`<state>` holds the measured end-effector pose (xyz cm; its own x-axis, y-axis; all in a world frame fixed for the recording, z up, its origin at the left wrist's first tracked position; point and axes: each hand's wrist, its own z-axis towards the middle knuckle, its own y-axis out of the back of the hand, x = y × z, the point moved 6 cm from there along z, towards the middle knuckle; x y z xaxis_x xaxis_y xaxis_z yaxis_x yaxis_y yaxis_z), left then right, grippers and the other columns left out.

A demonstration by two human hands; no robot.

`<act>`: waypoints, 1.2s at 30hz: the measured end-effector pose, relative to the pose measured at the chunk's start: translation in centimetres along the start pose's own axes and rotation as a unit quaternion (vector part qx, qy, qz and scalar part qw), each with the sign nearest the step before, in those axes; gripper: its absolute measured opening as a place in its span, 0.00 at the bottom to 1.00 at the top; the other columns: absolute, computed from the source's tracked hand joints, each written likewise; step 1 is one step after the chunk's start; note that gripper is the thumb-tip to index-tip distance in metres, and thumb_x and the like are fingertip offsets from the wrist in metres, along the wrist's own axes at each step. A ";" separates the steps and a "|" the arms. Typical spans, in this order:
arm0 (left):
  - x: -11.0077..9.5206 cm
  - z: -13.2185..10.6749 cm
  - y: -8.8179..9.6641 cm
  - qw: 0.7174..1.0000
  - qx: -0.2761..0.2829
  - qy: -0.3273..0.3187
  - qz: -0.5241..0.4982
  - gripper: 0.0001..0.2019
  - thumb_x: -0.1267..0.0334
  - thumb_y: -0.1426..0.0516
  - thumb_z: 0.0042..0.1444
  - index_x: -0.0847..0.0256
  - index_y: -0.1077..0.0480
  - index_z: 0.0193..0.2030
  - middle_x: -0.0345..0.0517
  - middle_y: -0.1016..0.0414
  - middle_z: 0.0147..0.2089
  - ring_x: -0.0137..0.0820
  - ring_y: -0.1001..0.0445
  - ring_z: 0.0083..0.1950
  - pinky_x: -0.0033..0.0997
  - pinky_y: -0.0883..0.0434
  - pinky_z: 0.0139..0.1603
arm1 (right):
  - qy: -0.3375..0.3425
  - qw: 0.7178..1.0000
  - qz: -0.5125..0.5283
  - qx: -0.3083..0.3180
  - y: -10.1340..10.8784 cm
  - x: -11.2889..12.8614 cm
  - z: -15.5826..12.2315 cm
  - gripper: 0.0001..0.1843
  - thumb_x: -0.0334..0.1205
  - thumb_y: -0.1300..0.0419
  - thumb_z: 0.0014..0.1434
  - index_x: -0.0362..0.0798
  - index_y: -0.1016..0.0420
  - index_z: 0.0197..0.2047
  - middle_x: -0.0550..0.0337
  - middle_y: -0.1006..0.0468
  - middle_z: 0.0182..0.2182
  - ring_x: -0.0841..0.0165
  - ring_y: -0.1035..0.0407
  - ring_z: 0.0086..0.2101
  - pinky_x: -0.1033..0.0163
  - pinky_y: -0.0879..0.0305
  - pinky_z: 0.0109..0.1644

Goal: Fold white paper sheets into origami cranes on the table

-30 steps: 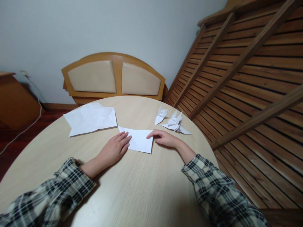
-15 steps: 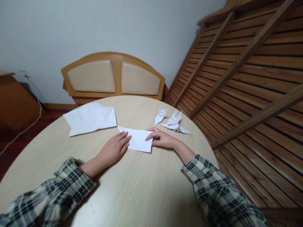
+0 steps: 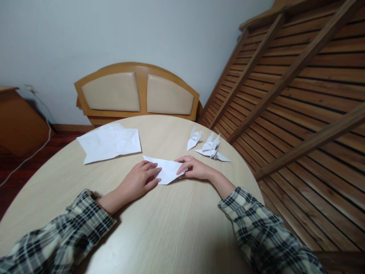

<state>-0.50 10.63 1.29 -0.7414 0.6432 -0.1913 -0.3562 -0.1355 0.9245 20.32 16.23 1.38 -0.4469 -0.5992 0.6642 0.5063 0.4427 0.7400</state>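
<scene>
A white sheet of paper (image 3: pixel 169 170) lies on the round table between my hands, its near right corner no longer lying square. My left hand (image 3: pixel 139 178) rests flat over the paper's left end, fingers stretched across it. At the right end, my right hand (image 3: pixel 194 168) pinches the paper between thumb and fingers. Whatever is under my left fingers is hidden. Beyond my right hand stand white folded paper cranes, one (image 3: pixel 194 138) by itself and a cluster (image 3: pixel 211 147) beside it.
A loose pile of white paper (image 3: pixel 111 144) lies at the table's far left. Past the pale wooden table (image 3: pixel 165 228) stands a padded headboard (image 3: pixel 137 91). Wooden slats (image 3: pixel 296 125) lean on the right. A white cable (image 3: pixel 31 156) hangs at left.
The paper's near right corner has been lifted and turned in, so its outline is now slanted there. My right hand has shifted slightly; my left hand's fingers have moved a little rightward.
</scene>
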 end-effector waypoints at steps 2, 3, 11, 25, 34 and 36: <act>-0.4 0.1 0.3 1.000 -0.001 -0.003 -0.010 0.19 0.53 0.45 0.65 0.61 0.26 0.57 0.57 0.24 0.55 0.46 0.30 0.55 0.51 0.31 0.58 | -0.003 1.000 0.010 -0.002 0.0 0.1 0.0 0.07 0.37 0.30 0.54 0.55 0.16 0.38 0.56 0.26 0.56 0.61 0.34 0.56 0.49 0.46 0.66; -0.5 0.1 0.5 1.000 0.000 -0.003 -0.015 0.19 0.53 0.44 0.64 0.60 0.26 0.56 0.57 0.25 0.54 0.46 0.30 0.54 0.51 0.31 0.57 | -0.006 1.000 0.013 -0.003 0.0 0.1 0.0 0.06 0.38 0.30 0.55 0.55 0.16 0.38 0.56 0.25 0.56 0.61 0.34 0.56 0.49 0.45 0.65; -0.4 -0.1 0.1 0.998 0.012 0.008 -0.061 0.18 0.57 0.46 0.65 0.60 0.27 0.57 0.57 0.29 0.54 0.44 0.30 0.54 0.48 0.30 0.57 | -0.008 0.999 0.020 -0.027 0.0 0.3 0.2 0.06 0.42 0.34 0.60 0.50 0.17 0.38 0.53 0.23 0.51 0.63 0.31 0.52 0.53 0.40 0.61; -0.4 0.0 0.0 0.998 0.009 0.001 -0.064 0.15 0.57 0.47 0.66 0.61 0.30 0.55 0.56 0.29 0.53 0.43 0.30 0.52 0.47 0.30 0.55 | -0.071 0.981 -0.072 -0.164 -0.1 -0.5 0.7 0.14 0.50 0.33 0.57 0.47 0.24 0.32 0.54 0.24 0.39 0.62 0.33 0.44 0.55 0.39 0.52; -0.4 0.1 0.2 0.998 0.001 0.005 -0.067 0.18 0.56 0.47 0.66 0.62 0.33 0.58 0.56 0.28 0.53 0.44 0.30 0.53 0.48 0.31 0.56 | -0.123 0.963 -0.125 -0.204 -0.2 -0.6 0.6 0.17 0.54 0.33 0.56 0.49 0.29 0.33 0.57 0.28 0.37 0.62 0.36 0.42 0.57 0.41 0.48; -0.4 0.1 0.1 0.998 0.003 0.003 -0.067 0.20 0.58 0.48 0.66 0.63 0.36 0.62 0.57 0.28 0.54 0.44 0.31 0.54 0.48 0.32 0.57 | -0.126 0.962 -0.131 -0.204 -0.3 -0.5 0.5 0.16 0.53 0.34 0.58 0.49 0.29 0.34 0.57 0.27 0.37 0.61 0.36 0.43 0.57 0.41 0.49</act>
<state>-0.20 10.41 1.51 -0.6909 0.6510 -0.3146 -0.4486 -0.0447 0.8926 20.00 16.75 0.89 -0.7367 -0.4516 0.5033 0.5767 -0.0309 0.8164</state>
